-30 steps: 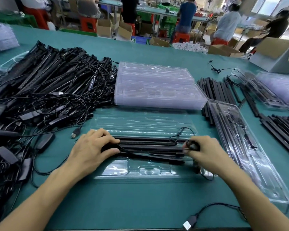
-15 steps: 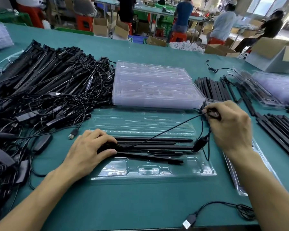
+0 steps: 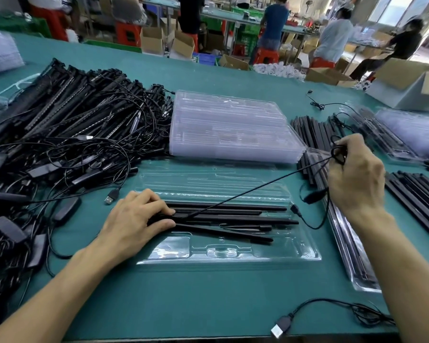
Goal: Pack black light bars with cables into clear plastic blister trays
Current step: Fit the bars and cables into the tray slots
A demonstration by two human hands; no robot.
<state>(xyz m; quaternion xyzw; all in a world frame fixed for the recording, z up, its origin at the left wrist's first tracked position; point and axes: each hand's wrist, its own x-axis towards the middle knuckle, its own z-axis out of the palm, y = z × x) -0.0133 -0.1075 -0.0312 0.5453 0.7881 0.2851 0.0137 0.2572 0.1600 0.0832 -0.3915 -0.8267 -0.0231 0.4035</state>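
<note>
In the open tray [image 3: 233, 258] at the middle of the worktop [image 3: 183, 305] lie the light bars [image 3: 233, 216], about five thin black sticks, overlapping so the count is unsure, the nearest one tilted. The left hand [image 3: 134, 219] holds their left ends down, fingers [image 3: 156, 201] curled over them. The right hand [image 3: 354, 174], raised beyond the tray's right end, pinches a small coil of cable [image 3: 245, 194], which runs taut across the tray from the bars' left end. A dark lump on the cable [image 3: 315, 195] hangs just under that hand. To do this well, I judge the left hand should pin the bars so the pull cannot drag them out, while the right winds even loops small enough for the moulded pocket along the tray's near edge. Behind the tray sits one stack of empty trays [image 3: 233, 127]; left of it one big heap of bars and cables [image 3: 72, 134]; right of it one filled tray [image 3: 349, 256]. Two loose plugs show: one [image 3: 110, 198] off the tray's left corner, one [image 3: 278, 328] nearer than the tray.
</note>
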